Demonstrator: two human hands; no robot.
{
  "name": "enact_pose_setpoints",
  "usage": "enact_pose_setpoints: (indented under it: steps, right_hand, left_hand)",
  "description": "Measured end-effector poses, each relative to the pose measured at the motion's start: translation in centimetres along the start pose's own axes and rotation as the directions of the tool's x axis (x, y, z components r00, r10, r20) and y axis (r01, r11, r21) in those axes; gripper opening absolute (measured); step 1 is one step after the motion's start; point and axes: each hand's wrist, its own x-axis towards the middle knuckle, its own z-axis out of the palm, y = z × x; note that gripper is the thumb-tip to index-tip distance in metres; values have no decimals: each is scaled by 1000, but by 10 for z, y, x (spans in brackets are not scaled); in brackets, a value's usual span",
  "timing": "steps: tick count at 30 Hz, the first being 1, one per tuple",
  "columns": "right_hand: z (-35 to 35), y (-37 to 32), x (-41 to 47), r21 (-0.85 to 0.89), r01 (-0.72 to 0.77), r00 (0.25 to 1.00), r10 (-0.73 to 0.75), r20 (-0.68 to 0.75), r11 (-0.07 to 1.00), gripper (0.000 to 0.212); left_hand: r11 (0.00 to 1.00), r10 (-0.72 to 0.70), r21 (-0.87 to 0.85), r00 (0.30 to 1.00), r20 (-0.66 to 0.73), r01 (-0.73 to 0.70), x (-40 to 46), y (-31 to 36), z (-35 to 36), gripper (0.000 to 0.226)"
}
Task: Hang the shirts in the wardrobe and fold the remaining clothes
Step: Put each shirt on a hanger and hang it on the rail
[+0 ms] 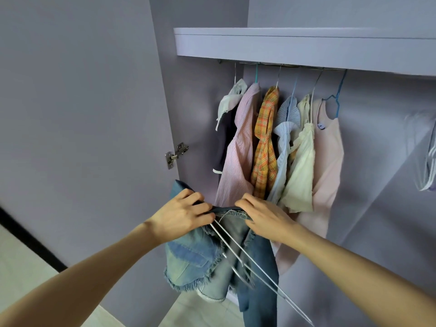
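A frayed blue denim jacket [195, 258] hangs in front of the open wardrobe, held up by both my hands. My left hand [181, 213] grips its collar edge together with a thin metal hanger [245, 256], whose wires slant down to the right. My right hand [264, 215] grips the collar on the other side. Behind them, several shirts hang from the wardrobe rail [283, 65]: a pink striped shirt [238, 147], an orange plaid shirt [266, 138], a pale blue top [284, 147], a cream top [303, 166] and a pink top [329, 161].
A lilac shelf [295, 46] runs above the rail. The open wardrobe door [82, 114] stands to the left on its hinge [175, 155]. An empty blue hanger [336, 100] hangs at the rail's right end. Several white hangers [427, 161] hang at the far right.
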Motion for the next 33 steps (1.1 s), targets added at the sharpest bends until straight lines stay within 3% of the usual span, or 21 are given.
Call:
enact_pose_setpoints:
  steps: [4,9,13,19,24,28,33]
  right_hand:
    - [4,16,-5,-84,-50,998,47,-35,995,41]
    - [1,37,-18,-56,-266,962,263,-68,962,46]
    - [2,51,-31,56,-386,921,388,-29,921,42]
    - [-3,79,-34,77,-468,882,459,110,880,35]
    - [-7,94,-40,-19,-477,876,477,70,879,50]
    - [-9,95,-41,-112,-462,870,475,137,880,66]
    - [-9,98,-45,-315,-451,823,525,217,835,57]
  left_hand:
    - [1000,-16,18,1000,-6,16,-2,-2,3,37]
    - [994,-102,43,995,9,102,-11,-6,10,40]
    - [974,-222,39,975,9,222,-17,-10,11,34]
    - [947,-311,-63,949,50,314,-22,-9,3,56]
    - [922,-377,-45,918,120,384,-26,-7,4,70]
    - [922,-384,-8,917,107,387,-22,-9,4,70]
    - [938,-347,-7,937,50,347,-21,-16,1,64]
